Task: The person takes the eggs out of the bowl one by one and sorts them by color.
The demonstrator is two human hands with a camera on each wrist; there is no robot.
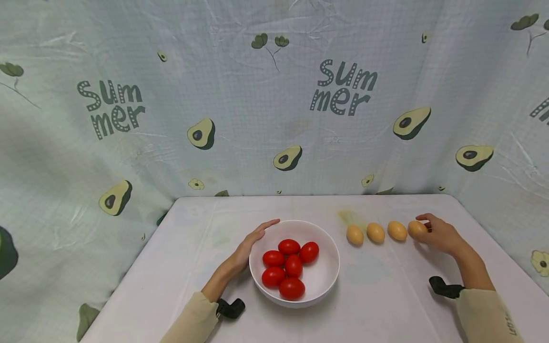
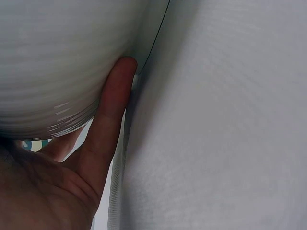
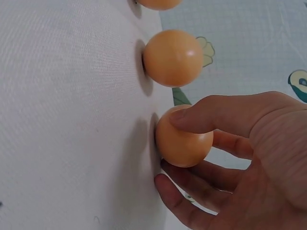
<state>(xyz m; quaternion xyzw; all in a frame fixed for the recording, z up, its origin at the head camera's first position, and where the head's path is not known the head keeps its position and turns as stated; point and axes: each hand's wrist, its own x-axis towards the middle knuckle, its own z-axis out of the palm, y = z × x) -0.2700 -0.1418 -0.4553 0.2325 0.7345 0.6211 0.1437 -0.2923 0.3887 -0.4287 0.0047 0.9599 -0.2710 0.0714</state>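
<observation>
A white bowl (image 1: pixel 323 276) stands on the table, holding several glossy red oval pieces that look like small tomatoes (image 1: pixel 293 265). My left hand (image 1: pixel 246 247) rests against the bowl's left side, its fingers extended along the wall. In the left wrist view, a straight finger (image 2: pixel 112 105) touches the bowl's outer surface (image 2: pixel 53 62). To the right, my right hand (image 1: pixel 443 237) pinches the rightmost brown egg (image 3: pixel 184 146) between thumb and fingers. That egg appears to be still at the tabletop. Other brown eggs (image 1: pixel 375 233) lie in a row to its left.
The white-covered table (image 1: pixel 214 238) meets a hanging cloth (image 1: pixel 240 157) printed with avocados and lettering along its back edge. A black wrist mount (image 1: pixel 446 287) sticks out from the right sleeve, another (image 1: pixel 231 308) from the left, near the bowl.
</observation>
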